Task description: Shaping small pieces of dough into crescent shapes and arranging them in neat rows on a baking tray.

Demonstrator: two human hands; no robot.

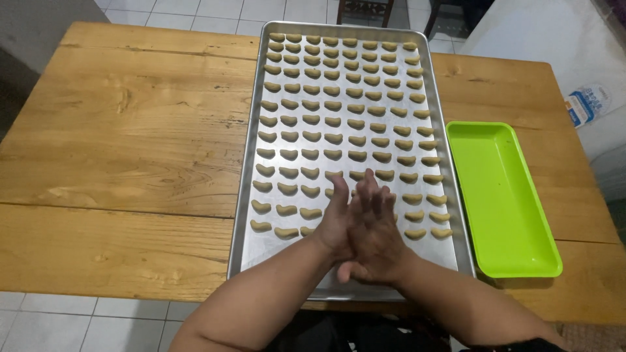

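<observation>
Nearby, green tray (521, 251), blue-white packet (582, 104)

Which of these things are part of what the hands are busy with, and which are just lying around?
In use: left hand and right hand, pressed together over the metal baking tray; rows of crescent dough pieces.

Lying about: empty green tray; small packet; wooden table.

Two bare forearms enter from bottom edge. No sleeves visible on forearms; no watch, bracelet or rings visible. Left hand (337, 218) bare, no glove. Right hand (373, 236) bare, no glove; nails too small to tell. Strip of dark fabric at bottom right corner, beside right upper arm; garment type unclear
</observation>
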